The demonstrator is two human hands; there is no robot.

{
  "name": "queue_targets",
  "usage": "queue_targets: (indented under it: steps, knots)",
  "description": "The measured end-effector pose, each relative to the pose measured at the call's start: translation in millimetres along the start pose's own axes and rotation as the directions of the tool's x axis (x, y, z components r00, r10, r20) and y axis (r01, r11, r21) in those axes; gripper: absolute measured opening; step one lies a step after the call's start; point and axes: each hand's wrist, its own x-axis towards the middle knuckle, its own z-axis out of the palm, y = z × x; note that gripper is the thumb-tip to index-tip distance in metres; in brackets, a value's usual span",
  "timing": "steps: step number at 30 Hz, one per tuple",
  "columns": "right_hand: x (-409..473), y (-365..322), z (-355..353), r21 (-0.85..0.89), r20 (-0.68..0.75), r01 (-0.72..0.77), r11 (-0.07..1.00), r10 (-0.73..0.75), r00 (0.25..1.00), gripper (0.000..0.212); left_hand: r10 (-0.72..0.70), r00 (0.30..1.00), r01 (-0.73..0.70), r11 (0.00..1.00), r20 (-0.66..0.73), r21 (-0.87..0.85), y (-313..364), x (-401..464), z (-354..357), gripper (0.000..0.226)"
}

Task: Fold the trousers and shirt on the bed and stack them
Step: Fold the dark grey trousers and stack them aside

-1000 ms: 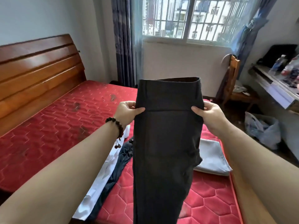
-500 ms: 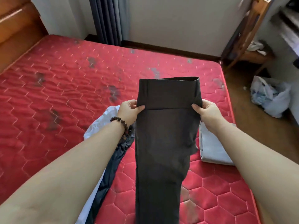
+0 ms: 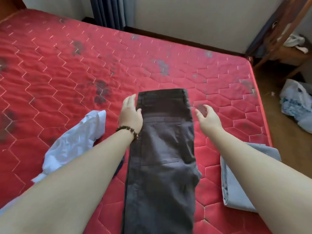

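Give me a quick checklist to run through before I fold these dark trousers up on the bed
1. Dark trousers lying lengthwise on the red mattress: ok.
2. Trouser legs laid one over the other: ok where seen; the hems are out of frame, cannot tell.
3. Fabric smooth: not ok, there is a bulge at the right edge near the seat.
4. Left hand ready: ok, open and resting at the waistband's left edge.
5. Right hand ready: ok, open, clear of the cloth, no grip.
6. Folding room: ok beyond the waistband; white shirt lies left, folded grey garment right.
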Motion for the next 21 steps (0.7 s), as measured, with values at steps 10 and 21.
queue_targets:
  steps: [10,21]
  knots:
    - [-35.1,127.7,152.5,-0.56,0.356,0.386,0.733,-0.208,0.911,0.059,0.027,0.805,-0.445,0.687,0.592,0.574,-127.7,-75.8,149.1,0.065]
    - [-40.4,167.8,182.6,-0.673,0.251,0.378,0.636,-0.284,0.925,0.062,0.302,0.818,-0.561,0.609,0.49,0.561,-171.2,-73.3,157.8,0.06]
